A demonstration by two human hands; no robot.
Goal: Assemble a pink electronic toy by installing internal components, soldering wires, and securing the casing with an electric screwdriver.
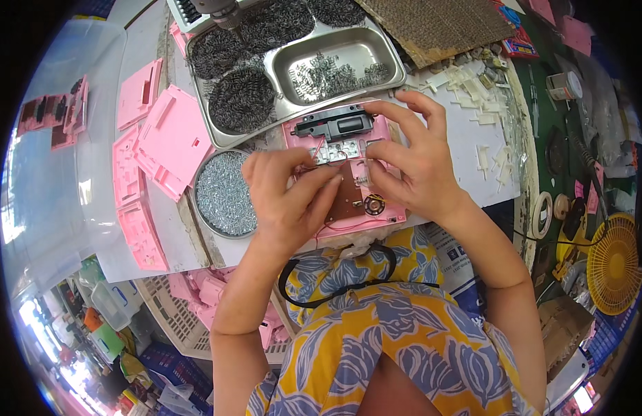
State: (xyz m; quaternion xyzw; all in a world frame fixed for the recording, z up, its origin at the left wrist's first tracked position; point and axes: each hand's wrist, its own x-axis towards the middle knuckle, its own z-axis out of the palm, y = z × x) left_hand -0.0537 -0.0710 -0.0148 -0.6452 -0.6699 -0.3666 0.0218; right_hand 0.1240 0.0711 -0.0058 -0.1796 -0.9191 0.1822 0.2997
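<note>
Pink casing: the open pink casing (396, 213) lies on the worktable (438, 125) straight ahead of the person, under both hands, its inner side up.
Parts inside: a black module (335, 123) sits at twelve o'clock, a silver plate (343, 150) just below it, a brown board (348, 200) toward six, and a round black part (374, 204) between four and five, near a red wire (359, 224).
Left hand: the left hand (286, 197) comes in from eight o'clock, thumb and forefinger close together over the board; whether they pinch anything cannot be told.
Right hand: the right hand (418, 163) comes from three o'clock, its forefinger reaching the module's end, thumb and other fingers bent near the silver plate; their grip is partly hidden.
Progress: by my judgement partly assembled, with several parts in place; the inside is uncovered and wiring loose, so fixing and closing seem undone.
Metal tray: the metal tray (398, 67), at eleven to twelve, holds dense heaps of dark springs (241, 100); its inner pan has a looser scatter.
Round dish: the round dish (197, 201), at nine, is full of small silver screws (227, 194).
Crate: the beige crate (172, 319), at eight, holds pink pieces (206, 288).
Loose stock: pink panels (172, 139) at ten, white plastic parts (484, 97) at two.
</note>
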